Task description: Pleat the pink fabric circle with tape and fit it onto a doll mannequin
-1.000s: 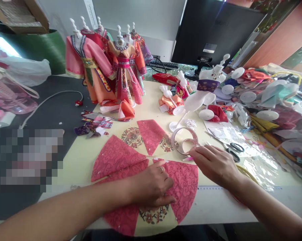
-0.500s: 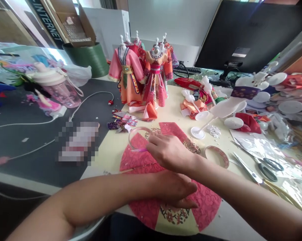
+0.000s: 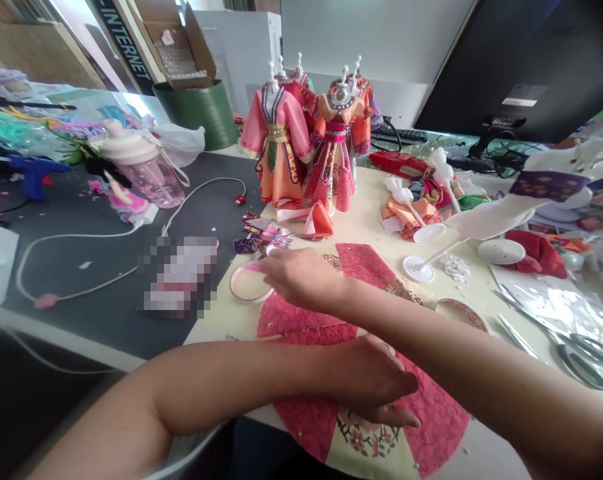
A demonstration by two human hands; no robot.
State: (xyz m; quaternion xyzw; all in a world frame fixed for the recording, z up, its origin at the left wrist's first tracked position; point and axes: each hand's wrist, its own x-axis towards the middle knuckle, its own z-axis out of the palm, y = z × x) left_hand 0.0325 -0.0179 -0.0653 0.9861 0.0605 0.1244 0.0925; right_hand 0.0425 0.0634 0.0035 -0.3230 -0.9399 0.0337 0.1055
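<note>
My right hand [image 3: 301, 275] reaches across to the left, its fingers closed on the rim of a ring-shaped roll of tape [image 3: 235, 291] with a pinkish edge. That roll is at the left edge of a round red patterned cloth [image 3: 436, 427], which has pale panels with floral medallions. Below the right forearm, my left hand [image 3: 376, 381] lies across the cloth, fingers loosely apart and pointing right. It wears a ring, and nothing shows in its grasp. Colourful fabric scraps [image 3: 261, 235] lie just beyond the right hand.
Dressed doll forms [image 3: 276, 143] stand at the back. A second tape roll [image 3: 461, 312], scissors [image 3: 576, 357], a white stand [image 3: 419, 269] and small white pieces [image 3: 454, 268] are on the right. A blurred-out flat object [image 3: 181, 273], cable and pink bottle [image 3: 154, 177] occupy the left.
My right hand has moved left with the tape roll, from over the cloth to its left edge. The left hand keeps its place on the cloth. The view has shifted left.
</note>
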